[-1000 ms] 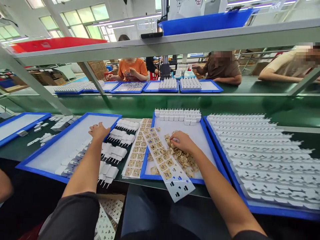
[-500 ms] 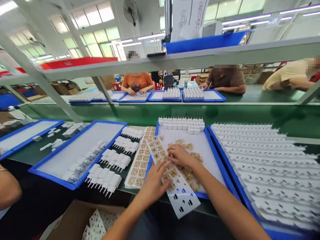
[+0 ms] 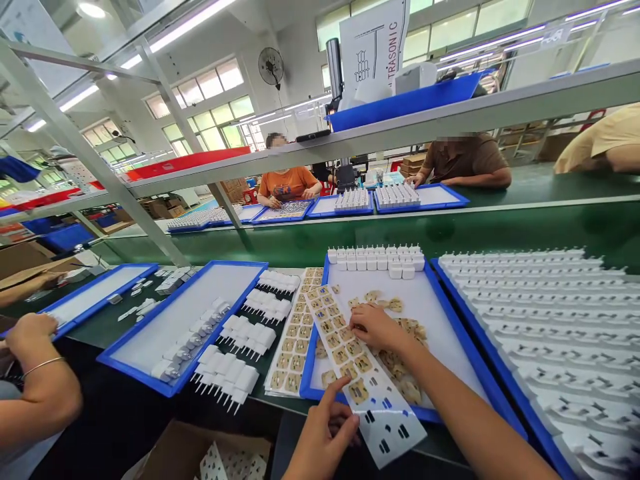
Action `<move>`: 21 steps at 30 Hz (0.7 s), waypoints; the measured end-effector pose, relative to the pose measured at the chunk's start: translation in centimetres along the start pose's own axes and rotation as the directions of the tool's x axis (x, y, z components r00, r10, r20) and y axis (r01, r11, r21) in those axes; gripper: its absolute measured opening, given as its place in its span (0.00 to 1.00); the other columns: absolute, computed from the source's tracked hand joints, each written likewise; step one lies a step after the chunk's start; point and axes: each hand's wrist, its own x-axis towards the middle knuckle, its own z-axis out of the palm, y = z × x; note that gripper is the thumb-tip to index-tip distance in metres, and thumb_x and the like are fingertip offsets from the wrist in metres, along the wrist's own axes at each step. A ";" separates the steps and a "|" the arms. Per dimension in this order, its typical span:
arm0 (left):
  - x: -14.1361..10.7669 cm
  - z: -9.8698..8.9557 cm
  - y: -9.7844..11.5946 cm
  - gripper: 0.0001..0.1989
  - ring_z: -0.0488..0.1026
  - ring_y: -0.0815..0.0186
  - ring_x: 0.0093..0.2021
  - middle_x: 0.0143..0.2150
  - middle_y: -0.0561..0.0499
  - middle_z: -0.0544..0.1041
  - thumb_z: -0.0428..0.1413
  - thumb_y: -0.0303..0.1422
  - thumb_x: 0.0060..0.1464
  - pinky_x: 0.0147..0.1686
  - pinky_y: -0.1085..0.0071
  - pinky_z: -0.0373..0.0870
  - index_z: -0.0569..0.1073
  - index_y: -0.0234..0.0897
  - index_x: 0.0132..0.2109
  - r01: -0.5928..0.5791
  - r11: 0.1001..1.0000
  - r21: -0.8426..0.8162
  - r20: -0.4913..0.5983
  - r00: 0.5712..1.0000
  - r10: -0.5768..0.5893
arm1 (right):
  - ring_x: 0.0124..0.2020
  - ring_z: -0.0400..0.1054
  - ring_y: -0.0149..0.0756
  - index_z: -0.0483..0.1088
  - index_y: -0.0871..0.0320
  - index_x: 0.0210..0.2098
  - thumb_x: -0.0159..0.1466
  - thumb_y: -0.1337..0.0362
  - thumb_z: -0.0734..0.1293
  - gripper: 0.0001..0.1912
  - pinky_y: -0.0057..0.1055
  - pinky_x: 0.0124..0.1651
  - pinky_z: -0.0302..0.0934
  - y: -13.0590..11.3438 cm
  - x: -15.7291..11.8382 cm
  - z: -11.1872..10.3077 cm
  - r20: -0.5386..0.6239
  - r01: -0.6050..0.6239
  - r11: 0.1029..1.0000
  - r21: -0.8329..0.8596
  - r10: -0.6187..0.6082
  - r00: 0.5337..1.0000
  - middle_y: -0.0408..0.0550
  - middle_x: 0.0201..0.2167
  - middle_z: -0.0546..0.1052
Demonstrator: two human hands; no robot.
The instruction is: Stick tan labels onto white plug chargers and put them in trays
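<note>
Sheet (image 3: 374,383) overlaps a tray (image 3: 443,337); left hand (image 3: 325,430) has thumb and forefinger apart; whether right hand (image 3: 376,325) holds anything is unclear.

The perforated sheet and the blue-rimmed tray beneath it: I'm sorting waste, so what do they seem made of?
Perforated sheet: plastic film or coated paper, I can't tell which; its smooth white bare end has a slight sheen. Blue-rimmed tray: probably moulded plastic, fairly smooth, given its evenly coloured rim.
</note>
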 end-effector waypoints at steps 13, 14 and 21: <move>1.8 -1.0 1.4 0.30 0.76 0.63 0.38 0.49 0.40 0.77 0.64 0.48 0.48 0.39 0.69 0.73 0.72 0.36 0.54 -0.103 0.975 -0.195 -0.228 0.972 0.057 | 0.45 0.68 0.43 0.75 0.58 0.36 0.62 0.69 0.65 0.07 0.39 0.49 0.59 0.0 -0.4 -1.0 -0.146 -0.055 0.998 -0.029 0.050 0.988 0.52 0.42 0.76; 1.6 -1.5 1.5 0.30 0.76 0.63 0.38 0.52 0.40 0.76 0.65 0.48 0.47 0.39 0.69 0.73 0.72 0.36 0.54 -0.100 0.974 -0.203 -0.256 0.966 0.046 | 0.45 0.68 0.43 0.75 0.58 0.35 0.62 0.69 0.65 0.07 0.39 0.49 0.60 -0.2 -0.4 -1.0 -0.158 -0.025 1.000 0.001 0.025 0.987 0.52 0.42 0.76; 0.9 -2.8 1.3 0.29 0.76 0.67 0.32 0.47 0.43 0.79 0.66 0.45 0.47 0.34 0.72 0.72 0.72 0.35 0.53 -0.127 0.971 -0.205 -0.366 0.930 0.044 | 0.45 0.70 0.43 0.76 0.59 0.38 0.61 0.70 0.65 0.08 0.39 0.50 0.60 -0.9 -0.1 -0.8 -0.106 -0.001 0.997 0.072 0.009 0.994 0.51 0.39 0.79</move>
